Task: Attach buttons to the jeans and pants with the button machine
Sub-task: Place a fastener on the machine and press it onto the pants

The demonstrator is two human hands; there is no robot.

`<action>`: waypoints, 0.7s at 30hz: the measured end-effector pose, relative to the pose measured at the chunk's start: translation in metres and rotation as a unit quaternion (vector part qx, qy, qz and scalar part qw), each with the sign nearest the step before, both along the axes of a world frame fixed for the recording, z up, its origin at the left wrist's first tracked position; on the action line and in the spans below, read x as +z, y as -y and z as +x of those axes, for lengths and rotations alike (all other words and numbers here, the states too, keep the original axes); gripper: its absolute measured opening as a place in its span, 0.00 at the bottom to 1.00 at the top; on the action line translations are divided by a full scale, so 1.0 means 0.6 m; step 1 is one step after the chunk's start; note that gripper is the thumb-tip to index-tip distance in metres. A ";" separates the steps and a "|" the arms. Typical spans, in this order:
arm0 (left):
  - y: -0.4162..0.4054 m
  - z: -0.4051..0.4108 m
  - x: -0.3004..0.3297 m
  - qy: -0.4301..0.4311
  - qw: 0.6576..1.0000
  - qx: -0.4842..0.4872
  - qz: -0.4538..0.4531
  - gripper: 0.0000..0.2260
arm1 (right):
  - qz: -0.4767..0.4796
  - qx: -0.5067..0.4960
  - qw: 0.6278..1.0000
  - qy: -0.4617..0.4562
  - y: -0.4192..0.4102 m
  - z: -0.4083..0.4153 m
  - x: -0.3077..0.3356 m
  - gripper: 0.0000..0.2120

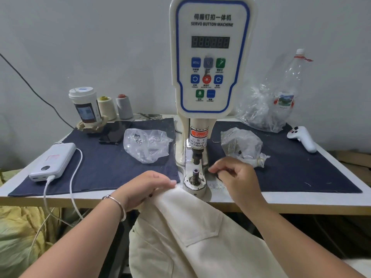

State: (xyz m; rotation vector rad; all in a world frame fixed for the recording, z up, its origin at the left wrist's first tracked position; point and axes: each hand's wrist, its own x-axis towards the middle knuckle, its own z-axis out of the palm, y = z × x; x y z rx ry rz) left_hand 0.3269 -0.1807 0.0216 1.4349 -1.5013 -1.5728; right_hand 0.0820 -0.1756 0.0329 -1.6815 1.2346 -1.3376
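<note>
Cream pants (pixel 186 233) gripped by left hand (pixel 144 187); right hand (pixel 234 175) pinches something small, unidentifiable, beside the lower die (pixel 195 173); risk: fingers crushed if the punch (pixel 196 157) cycles.

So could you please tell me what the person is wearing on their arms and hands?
Both forearms are bare, with no sleeves or gloves in view. The left hand has a thin silver bangle on its wrist. The right hand shows no jewellery.
</note>
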 end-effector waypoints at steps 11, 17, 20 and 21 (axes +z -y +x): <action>-0.142 -0.045 0.106 0.010 0.968 -0.222 -0.119 0.10 | 0.190 0.400 0.897 0.016 -0.078 -0.008 0.074 0.14; -0.162 -0.036 0.150 -0.045 0.964 -0.219 -0.145 0.11 | 0.238 0.457 0.856 -0.033 -0.091 -0.026 0.079 0.11; -0.164 -0.032 0.153 -0.076 0.962 -0.221 -0.142 0.10 | 0.238 0.459 0.856 -0.020 -0.087 -0.045 0.095 0.04; -0.162 -0.028 0.151 -0.083 0.962 -0.217 -0.141 0.08 | 0.233 0.451 0.861 -0.017 -0.082 -0.052 0.100 0.03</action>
